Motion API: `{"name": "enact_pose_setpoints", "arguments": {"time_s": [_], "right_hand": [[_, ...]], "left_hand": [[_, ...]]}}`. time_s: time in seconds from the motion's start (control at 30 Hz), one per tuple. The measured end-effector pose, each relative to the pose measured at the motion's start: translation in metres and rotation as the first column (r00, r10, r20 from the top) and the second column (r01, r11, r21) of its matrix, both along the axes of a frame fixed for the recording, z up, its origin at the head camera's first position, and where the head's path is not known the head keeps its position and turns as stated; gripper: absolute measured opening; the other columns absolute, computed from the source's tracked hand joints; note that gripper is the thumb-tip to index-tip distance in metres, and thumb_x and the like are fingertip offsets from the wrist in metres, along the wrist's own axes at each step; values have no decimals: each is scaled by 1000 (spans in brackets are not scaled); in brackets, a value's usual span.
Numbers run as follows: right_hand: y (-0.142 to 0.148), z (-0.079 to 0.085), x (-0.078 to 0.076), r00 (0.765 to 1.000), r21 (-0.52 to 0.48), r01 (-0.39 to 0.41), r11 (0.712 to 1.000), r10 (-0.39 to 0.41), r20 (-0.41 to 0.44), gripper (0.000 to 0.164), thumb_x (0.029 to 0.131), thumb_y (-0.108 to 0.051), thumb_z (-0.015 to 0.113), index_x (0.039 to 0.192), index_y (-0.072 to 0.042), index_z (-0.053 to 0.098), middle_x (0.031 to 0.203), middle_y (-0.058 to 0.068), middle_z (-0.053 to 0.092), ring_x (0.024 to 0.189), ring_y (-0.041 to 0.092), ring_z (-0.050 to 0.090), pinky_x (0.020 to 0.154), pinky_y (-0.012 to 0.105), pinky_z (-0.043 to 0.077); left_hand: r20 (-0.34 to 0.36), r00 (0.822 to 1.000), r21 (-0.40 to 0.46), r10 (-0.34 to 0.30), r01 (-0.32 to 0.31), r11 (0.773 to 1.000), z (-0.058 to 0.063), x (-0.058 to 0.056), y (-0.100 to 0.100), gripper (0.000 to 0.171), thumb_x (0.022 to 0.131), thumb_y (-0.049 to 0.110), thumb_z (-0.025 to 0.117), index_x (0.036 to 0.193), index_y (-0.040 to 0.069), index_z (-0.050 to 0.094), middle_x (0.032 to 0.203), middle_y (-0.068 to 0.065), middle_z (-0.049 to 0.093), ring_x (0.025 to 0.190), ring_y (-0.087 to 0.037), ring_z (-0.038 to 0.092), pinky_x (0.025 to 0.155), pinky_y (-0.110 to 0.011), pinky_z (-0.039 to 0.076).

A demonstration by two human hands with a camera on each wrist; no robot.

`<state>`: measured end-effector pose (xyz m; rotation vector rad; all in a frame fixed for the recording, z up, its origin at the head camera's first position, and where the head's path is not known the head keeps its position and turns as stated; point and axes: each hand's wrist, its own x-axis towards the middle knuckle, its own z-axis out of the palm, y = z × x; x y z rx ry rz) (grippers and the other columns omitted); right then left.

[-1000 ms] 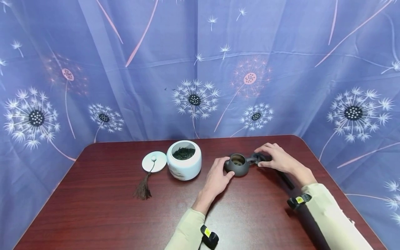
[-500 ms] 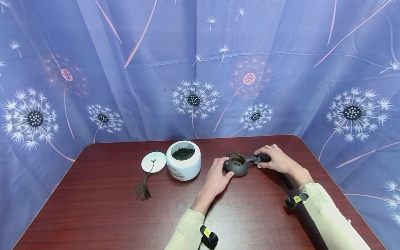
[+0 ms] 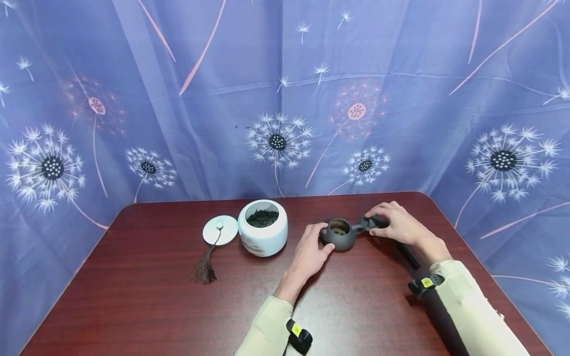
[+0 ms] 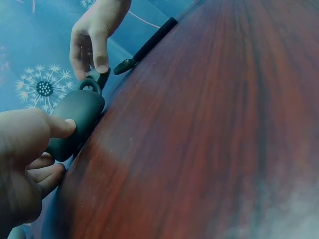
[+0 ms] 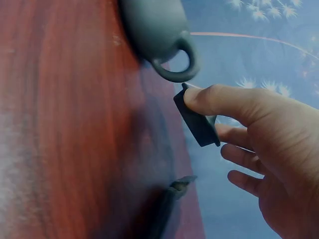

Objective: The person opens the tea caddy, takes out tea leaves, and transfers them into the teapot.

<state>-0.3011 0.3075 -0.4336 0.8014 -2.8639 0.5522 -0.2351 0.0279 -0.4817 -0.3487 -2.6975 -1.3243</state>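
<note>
My left hand [image 3: 309, 252] grips a small dark teapot [image 3: 342, 242] from its left side, thumb in front and fingers behind. The pot stands uncovered on the table, its ring handle [image 5: 188, 62] turned toward the right hand. My right hand [image 3: 396, 225] pinches the dark teapot lid [image 5: 197, 119] on edge between thumb and fingers, just beyond that handle. In the right wrist view a narrow gap separates lid and handle. Partly under the right wrist lies a dark, long-handled scoop-like tool [image 4: 154, 40], its small head [image 4: 124, 66] pointing toward the pot.
Left of the teapot stands a white jar [image 3: 262, 240] holding dark tea leaves [image 3: 261, 218]. Beside it lies its white lid [image 3: 220, 232] with a brown tassel [image 3: 205, 268]. A blue dandelion-print curtain [image 3: 213, 123] hangs behind the reddish-brown table [image 3: 156, 296].
My right hand, with the dark lid, has shifted very slightly to the right. The left hand and teapot stay where they were.
</note>
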Motion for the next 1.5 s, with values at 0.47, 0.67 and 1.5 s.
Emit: {"name": "enact_pose_setpoints", "arguments": {"time_s": [0.47,0.67,1.5], "right_hand": [[-23,24,13,995,-109,-71,991,63,-76,41,78,-26,85,115,-16,71,118,4,67,112,24,50,93,45,40],[-42,28,18,989,-146,-122,982,109,-97,42,76,-23,86,115,-16,71,118,3,66,113,22,51,94,43,40],[-72,3,19,987,-222,-153,963,159,9,40,80,-23,84,117,-16,70,121,3,65,111,20,51,93,43,49]], "left_hand": [[-22,1000,3,-1,1,1000,-2,0,0,52,91,24,72,139,20,52,136,-3,54,125,-19,56,101,-39,47],[-14,1000,3,-4,4,1000,-2,0,0,52,91,24,72,139,21,52,136,-3,54,126,-18,56,102,-39,46],[20,1000,6,-7,7,1000,-1,-1,-1,52,93,27,70,141,22,51,138,-2,52,126,-17,55,103,-40,46]]}}
